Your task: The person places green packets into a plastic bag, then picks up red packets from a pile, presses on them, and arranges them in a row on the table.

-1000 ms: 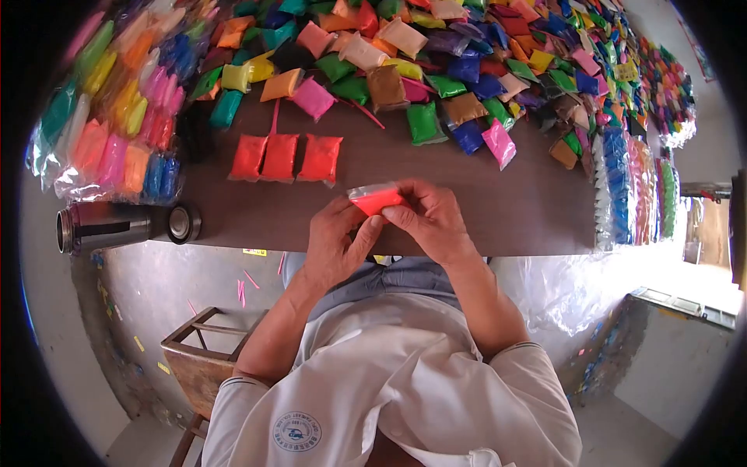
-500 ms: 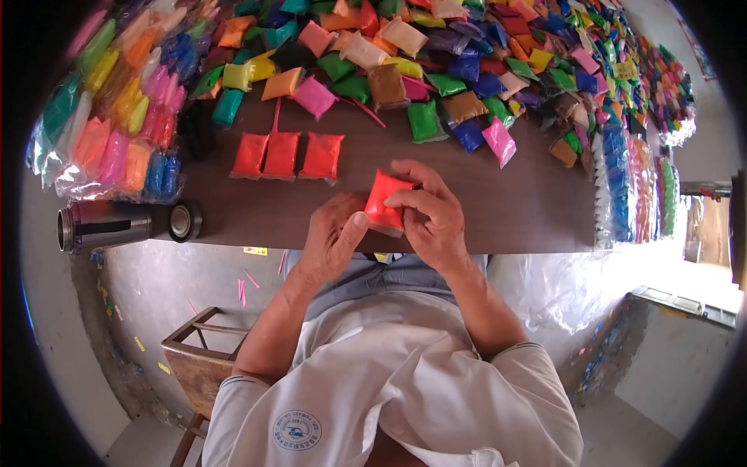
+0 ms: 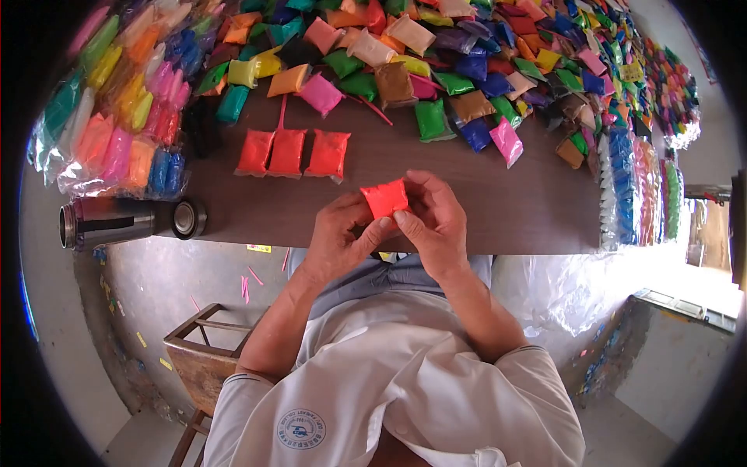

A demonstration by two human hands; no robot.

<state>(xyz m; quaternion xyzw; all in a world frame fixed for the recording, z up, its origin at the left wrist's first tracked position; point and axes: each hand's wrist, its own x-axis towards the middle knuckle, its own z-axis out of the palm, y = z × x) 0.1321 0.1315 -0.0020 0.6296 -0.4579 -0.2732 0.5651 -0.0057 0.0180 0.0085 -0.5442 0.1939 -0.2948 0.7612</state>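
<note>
A small red plastic packet (image 3: 386,198) is held between both hands above the near edge of the brown table (image 3: 513,210). My left hand (image 3: 342,232) grips its left side, thumb on the front. From the right, my right hand (image 3: 437,226) pinches it with the thumb at the lower edge and fingers behind, partly hidden. Beyond my left hand, three similar red packets lie in a row: a left one (image 3: 254,152), a middle one (image 3: 287,152) and a right one (image 3: 327,154).
A large heap of coloured packets (image 3: 412,70) covers the table's far side. Bagged packets (image 3: 117,148) are stacked left, and more bundles (image 3: 642,187) stand right. A metal flask (image 3: 109,224) lies near the left edge beside its lid (image 3: 188,219). A wooden stool (image 3: 204,350) stands below.
The red packet has turned from upright to lying more crosswise. My right fingers have moved from its front to behind it, and the right thumb now presses its lower edge.
</note>
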